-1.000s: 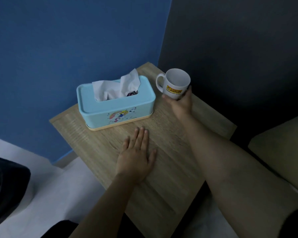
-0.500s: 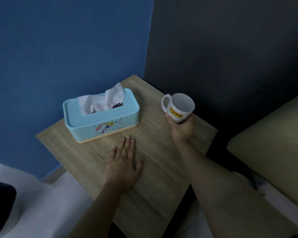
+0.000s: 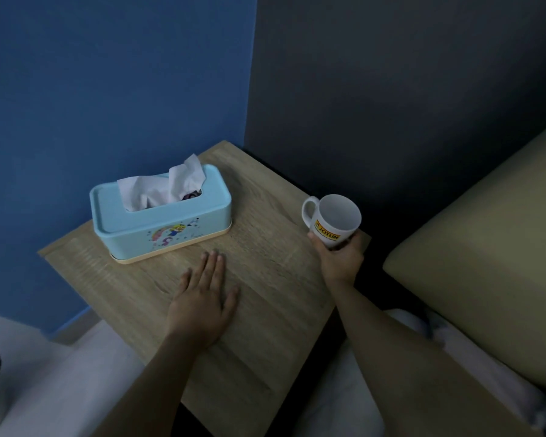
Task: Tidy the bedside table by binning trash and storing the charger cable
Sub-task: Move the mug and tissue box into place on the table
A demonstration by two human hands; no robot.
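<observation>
Hands over a wooden tabletop (image 3: 265, 279): left hand (image 3: 202, 307) spread flat at 6 o'clock, right hand (image 3: 339, 260) wrapped around a white mug (image 3: 331, 220) at 3 o'clock, likely rigid, breakable, best gripped round its body; tissue box (image 3: 161, 225) at 10 o'clock; no charger cable visible.

The pale wood-grain surface (image 3: 265, 279) looks matt, the light-blue smooth plastic tissue box (image 3: 161, 230) holds soft crinkled white paper tissue (image 3: 171, 187), and the white mug (image 3: 333, 220) looks glazed ceramic.
</observation>
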